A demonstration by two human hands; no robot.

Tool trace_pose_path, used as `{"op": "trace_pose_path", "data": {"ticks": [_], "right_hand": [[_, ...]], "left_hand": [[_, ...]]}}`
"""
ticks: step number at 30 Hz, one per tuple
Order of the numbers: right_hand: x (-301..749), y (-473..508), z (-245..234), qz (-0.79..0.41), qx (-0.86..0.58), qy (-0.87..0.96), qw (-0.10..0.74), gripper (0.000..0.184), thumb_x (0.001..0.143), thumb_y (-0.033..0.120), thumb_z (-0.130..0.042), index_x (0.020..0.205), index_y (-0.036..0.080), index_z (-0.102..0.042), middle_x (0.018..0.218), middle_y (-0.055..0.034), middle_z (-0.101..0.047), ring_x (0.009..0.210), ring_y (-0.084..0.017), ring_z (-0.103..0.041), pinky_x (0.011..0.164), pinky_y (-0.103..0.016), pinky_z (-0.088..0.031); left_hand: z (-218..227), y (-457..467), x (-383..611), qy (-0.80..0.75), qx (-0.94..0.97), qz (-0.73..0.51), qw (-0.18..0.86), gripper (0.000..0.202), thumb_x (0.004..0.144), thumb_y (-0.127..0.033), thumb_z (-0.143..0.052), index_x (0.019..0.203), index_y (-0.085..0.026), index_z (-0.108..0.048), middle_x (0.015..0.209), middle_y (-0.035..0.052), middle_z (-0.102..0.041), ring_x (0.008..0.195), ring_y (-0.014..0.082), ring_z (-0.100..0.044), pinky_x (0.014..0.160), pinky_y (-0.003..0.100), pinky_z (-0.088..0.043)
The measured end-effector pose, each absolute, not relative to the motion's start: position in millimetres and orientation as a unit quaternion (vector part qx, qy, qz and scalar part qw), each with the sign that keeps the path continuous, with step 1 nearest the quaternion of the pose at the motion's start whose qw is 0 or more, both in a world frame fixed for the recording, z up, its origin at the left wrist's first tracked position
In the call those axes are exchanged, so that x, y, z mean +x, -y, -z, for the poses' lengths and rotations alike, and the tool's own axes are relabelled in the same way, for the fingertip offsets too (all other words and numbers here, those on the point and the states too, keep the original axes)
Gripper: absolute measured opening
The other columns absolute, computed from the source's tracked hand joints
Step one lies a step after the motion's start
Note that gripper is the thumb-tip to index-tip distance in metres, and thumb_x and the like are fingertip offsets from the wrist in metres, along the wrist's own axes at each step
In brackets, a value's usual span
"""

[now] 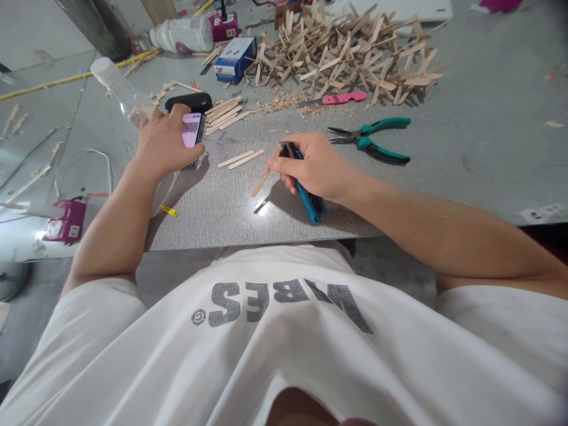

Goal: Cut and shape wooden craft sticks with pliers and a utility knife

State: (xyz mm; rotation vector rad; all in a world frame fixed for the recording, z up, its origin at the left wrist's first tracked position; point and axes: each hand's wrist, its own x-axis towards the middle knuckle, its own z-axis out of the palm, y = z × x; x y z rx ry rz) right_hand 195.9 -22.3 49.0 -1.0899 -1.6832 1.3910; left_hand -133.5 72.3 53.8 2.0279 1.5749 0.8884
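Note:
My right hand is closed around a blue-handled cutting tool, its dark jaws poking out near the thumb. Pinched in the same fingers is a wooden craft stick, pointing down and left over the table. My left hand reaches over a phone with a lit screen, its fingers spread and the thumb by the phone's lower edge. Two loose craft sticks lie between my hands. A black oblong case is just beyond the phone.
Joined craft sticks form a large heap at the back. Teal-handled pliers and a pink-handled knife lie to the right. More sticks, a blue box, a clear bottle and a purple glue gun stand are around.

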Motion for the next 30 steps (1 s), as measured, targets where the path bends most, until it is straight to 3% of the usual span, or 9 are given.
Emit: {"op": "trace_pose_path", "data": {"ticks": [4,9,15,20,24,30], "right_hand": [[196,23,-49,-0.536,-0.423,0.642,0.349,0.048,0.094,0.060,-0.092,0.076,0.027,-0.063,0.057,0.0015,-0.058,0.050,-0.015,-0.050,0.052,-0.037,-0.049],[195,23,-51,-0.534,-0.421,0.644,0.350,0.049,0.093,0.062,-0.092,0.077,0.027,-0.063,0.057,0.0014,-0.057,0.050,-0.015,-0.050,0.052,-0.037,-0.049],[195,23,-50,-0.544,-0.419,0.638,0.350,0.047,0.092,0.062,-0.094,0.078,0.027,-0.066,0.057,0.0012,-0.057,0.051,-0.016,-0.050,0.052,-0.037,-0.049],[196,24,-52,-0.541,-0.419,0.640,0.349,0.045,0.096,0.057,-0.092,0.078,0.026,-0.065,0.058,0.0007,-0.057,0.051,-0.015,-0.050,0.053,-0.037,-0.048],[197,25,-54,-0.540,-0.426,0.643,0.336,0.043,0.098,0.053,-0.090,0.078,0.025,-0.064,0.061,-0.0002,-0.059,0.053,-0.016,-0.052,0.055,-0.037,-0.050],[196,24,-53,-0.539,-0.426,0.642,0.341,0.043,0.098,0.054,-0.089,0.079,0.026,-0.063,0.059,0.0011,-0.056,0.051,-0.015,-0.050,0.054,-0.037,-0.050]], "left_hand": [[-61,-68,-130,-0.602,0.737,-0.285,0.115,0.077,0.056,-0.047,-0.101,0.125,-0.030,-0.073,0.110,0.0023,-0.081,0.141,0.0407,-0.049,0.133,0.054,-0.018],[-65,-65,-128,-0.592,0.725,-0.309,0.169,0.075,0.052,-0.039,-0.096,0.123,-0.032,-0.072,0.096,0.0005,-0.076,0.151,0.0410,-0.041,0.134,0.054,-0.015],[-59,-68,-129,-0.596,0.728,-0.295,0.167,0.073,0.049,-0.055,-0.099,0.112,-0.032,-0.071,0.099,0.0046,-0.075,0.151,0.0409,-0.042,0.128,0.049,-0.024],[-64,-66,-129,-0.580,0.719,-0.320,0.208,0.076,0.052,-0.053,-0.099,0.121,-0.033,-0.072,0.093,0.0013,-0.074,0.154,0.0399,-0.038,0.130,0.052,-0.021],[-64,-66,-128,-0.614,0.722,-0.277,0.159,0.079,0.052,-0.049,-0.102,0.125,-0.033,-0.074,0.102,0.0012,-0.078,0.148,0.0417,-0.043,0.134,0.058,-0.015],[-58,-68,-131,-0.599,0.738,-0.280,0.136,0.082,0.054,-0.049,-0.102,0.129,-0.029,-0.075,0.103,0.0035,-0.080,0.149,0.0438,-0.045,0.135,0.057,-0.017]]}}
